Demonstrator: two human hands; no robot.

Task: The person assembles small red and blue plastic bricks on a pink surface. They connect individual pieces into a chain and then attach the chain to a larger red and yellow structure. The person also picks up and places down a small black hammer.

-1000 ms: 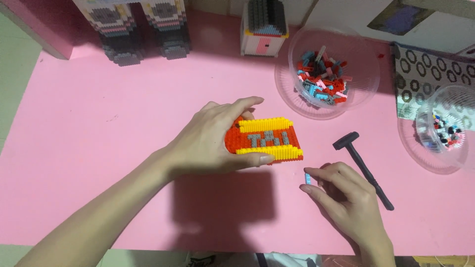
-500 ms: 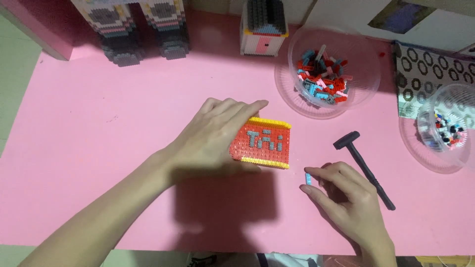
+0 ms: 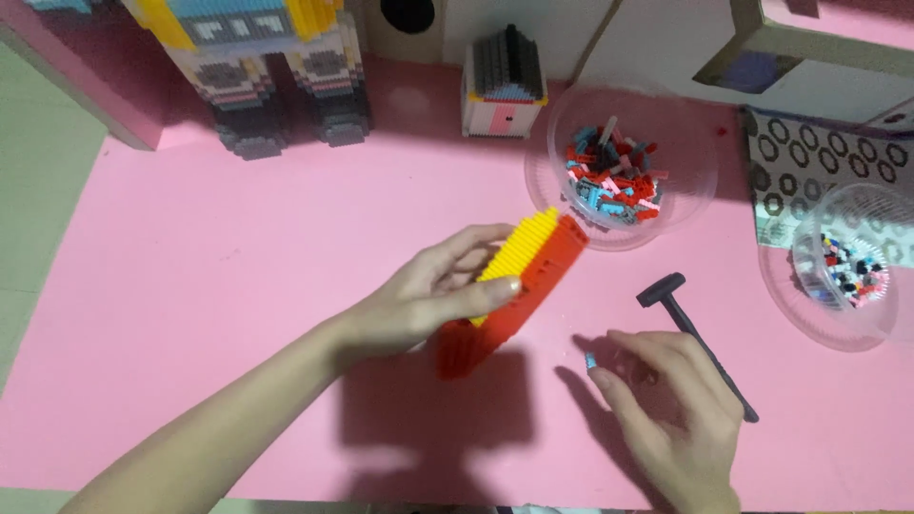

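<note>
Head view: the left hand (image 3: 428, 300) grips a red block panel (image 3: 519, 300) with a yellow studded top, tilted on edge above the pink table (image 3: 190, 276), just below the bowl (image 3: 619, 171) of loose bricks. The right hand (image 3: 671, 409) pinches a small blue brick (image 3: 590, 361) beside the black hammer (image 3: 695, 328). Half a second earlier the panel lay flat, face up; it is now turned edge-on.

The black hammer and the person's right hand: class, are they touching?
Cannot tell. In the head view the right hand lies against the black hammer handle, overlapping it; neither contact nor gap shows plainly.
</note>
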